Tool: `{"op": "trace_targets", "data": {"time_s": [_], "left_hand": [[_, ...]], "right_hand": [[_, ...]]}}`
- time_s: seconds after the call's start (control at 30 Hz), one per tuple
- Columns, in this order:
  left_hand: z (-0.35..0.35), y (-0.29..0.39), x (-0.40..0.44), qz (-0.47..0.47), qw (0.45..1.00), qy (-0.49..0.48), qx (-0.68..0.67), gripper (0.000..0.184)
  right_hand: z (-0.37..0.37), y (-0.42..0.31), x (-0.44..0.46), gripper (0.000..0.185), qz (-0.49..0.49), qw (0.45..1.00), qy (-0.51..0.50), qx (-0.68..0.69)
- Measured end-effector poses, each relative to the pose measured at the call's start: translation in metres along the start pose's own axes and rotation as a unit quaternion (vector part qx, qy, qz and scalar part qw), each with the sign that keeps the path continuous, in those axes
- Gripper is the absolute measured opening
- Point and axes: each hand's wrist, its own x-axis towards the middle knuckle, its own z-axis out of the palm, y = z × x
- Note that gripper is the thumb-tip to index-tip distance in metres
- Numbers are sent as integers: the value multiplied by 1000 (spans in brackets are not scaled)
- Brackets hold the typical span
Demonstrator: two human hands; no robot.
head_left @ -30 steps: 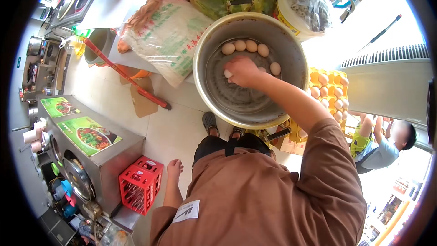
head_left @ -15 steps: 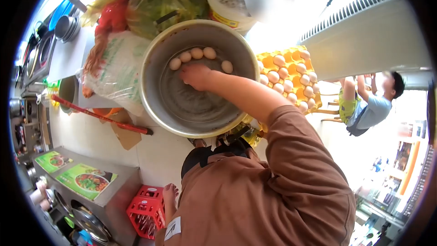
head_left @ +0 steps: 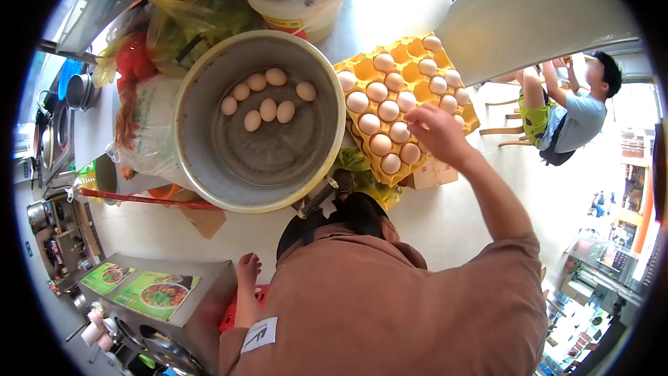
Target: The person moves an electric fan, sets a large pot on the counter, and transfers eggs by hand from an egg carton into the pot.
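My right hand (head_left: 435, 131) is over the right side of a yellow egg tray (head_left: 362, 68), its fingers bent down among the eggs; whether they grip one is hard to tell. Several eggs (head_left: 377, 91) sit in the tray's cups, and some cups at the back hold none. To the left stands a large metal pot (head_left: 198, 132) with several eggs (head_left: 268, 109) lying on its bottom. My left hand (head_left: 248, 265) hangs by my left side, fingers loosely curled, touching nothing that shows.
Behind the pot are a bag of greens (head_left: 202, 24) and a white tub (head_left: 299, 0). A red-handled pole (head_left: 146, 199) lies left. A steel cabinet (head_left: 216, 285) stands front left. Another person (head_left: 577, 115) sits at the far right, beyond a grey appliance (head_left: 529, 21).
My right hand has left the pot and moved right to the egg tray. The egg it held now lies in the pot with the others. The view has shifted right.
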Motion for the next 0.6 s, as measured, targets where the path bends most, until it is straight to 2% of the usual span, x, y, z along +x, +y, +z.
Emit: {"op": "trace_targets", "data": {"time_s": [0.13,0.27,0.33,0.37,0.47,0.5,0.57,0.6], "left_hand": [[5,26,1,56,997,-17,49,26],[14,46,-14,80,996,-9,44,28],[16,42,-14,79,996,-7,33,29],[17,39,-15,81,996,-1,32,29],[19,26,-29,65,997,7,31,31],[18,17,-31,64,997,11,28,31],[19,-6,-34,38,999,15,19,30],[20,-13,-39,18,1000,19,6,30]], "right_hand": [[13,4,-14,10,-28,997,74,2],[17,4,12,12,-40,992,110,38],[29,1,36,13,-117,988,96,-14],[33,-3,46,13,-121,988,98,-10],[44,-14,71,7,-125,980,-23,-150],[46,-13,78,7,-130,980,-24,-148],[48,-12,91,17,-151,961,-109,-207],[47,-13,93,18,-168,955,-109,-221]]}}
